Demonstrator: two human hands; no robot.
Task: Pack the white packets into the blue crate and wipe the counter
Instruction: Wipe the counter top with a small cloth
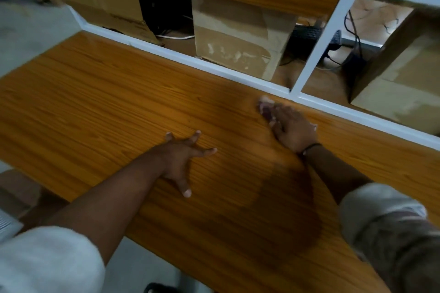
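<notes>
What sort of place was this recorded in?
Probably an office or shop service desk: a wooden counter beneath a white-framed glass partition, with cardboard boxes and a keyboard behind it.

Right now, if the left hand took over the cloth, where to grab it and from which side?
Pinch the crumpled edge of the cloth showing beyond the fingertips of the right hand; that hand lies flat over the rest. Come from the left across the counter: the white frame runs close behind it. Blurred, so tentative.
</notes>
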